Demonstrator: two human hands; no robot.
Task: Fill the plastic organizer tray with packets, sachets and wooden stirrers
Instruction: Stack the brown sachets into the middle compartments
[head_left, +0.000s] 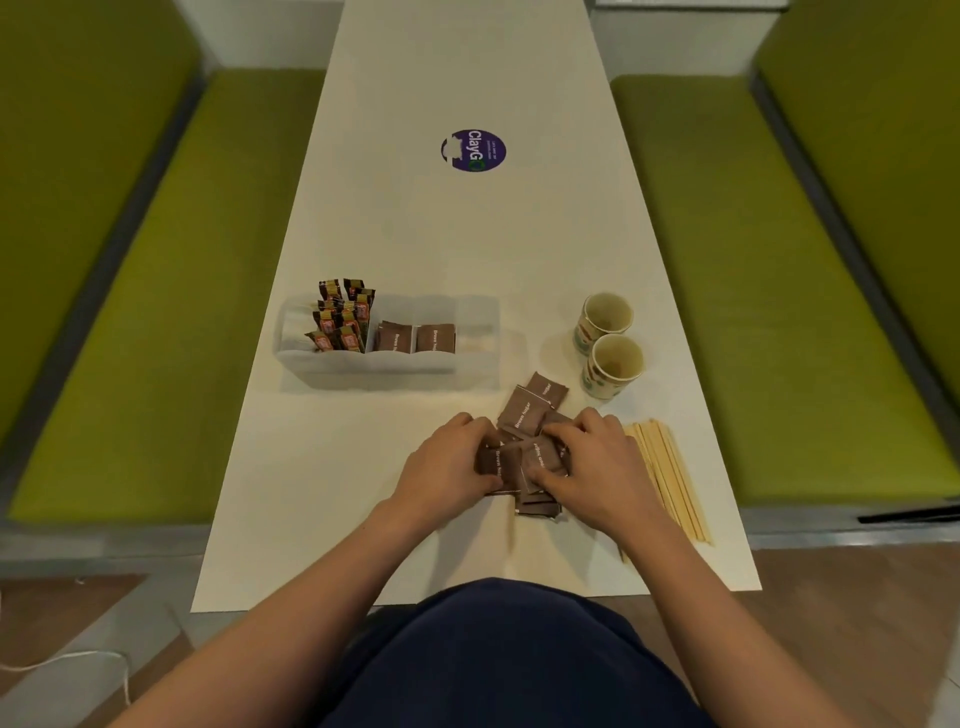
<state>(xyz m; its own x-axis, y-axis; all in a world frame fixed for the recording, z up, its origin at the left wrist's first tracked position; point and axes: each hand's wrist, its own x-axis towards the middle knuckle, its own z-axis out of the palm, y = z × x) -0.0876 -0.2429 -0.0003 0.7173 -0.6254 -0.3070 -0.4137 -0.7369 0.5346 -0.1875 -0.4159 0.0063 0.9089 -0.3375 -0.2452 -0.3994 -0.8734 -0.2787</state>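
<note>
1. Two hands work at a white table, with the clear plastic tray as ref point. A green bench lies well left of the tray, off the table.
2. The tray sits on the left half of the table, long side toward the person, split into several compartments. Far-left compartment holds sth pale; can't tell what.
3. Next compartment right holds the coffee sticks: dark brown w/ orange labels, upright, tops above the tray rim.
4. The 2 middle compartments right of the sticks hold the stored sachets: brown, standing on edge, "Brown Sugar" print visible. Contents of the far-right compartment are unclear.
5. A purple round sticker is on the table well beyond the tray's right end.
6. The left hand is nearer the person than the tray and right of its centre, fingers curled round the left side of the loose sachets.
7. The loose sachets form an overlapping pile just off the tray's near-right corner, a few fanned out toward the tray.
8. The right hand is close beside the left, fingers bent onto the same pile, gripping sachets.
9. Paper cups, 2 of them, stand upright and touching, right of the tray.
10. Wooden stirrers lie in a flat bundle just right of the right hand, nearer than the cups.
11. A second bench lies far right of the tray.
</note>
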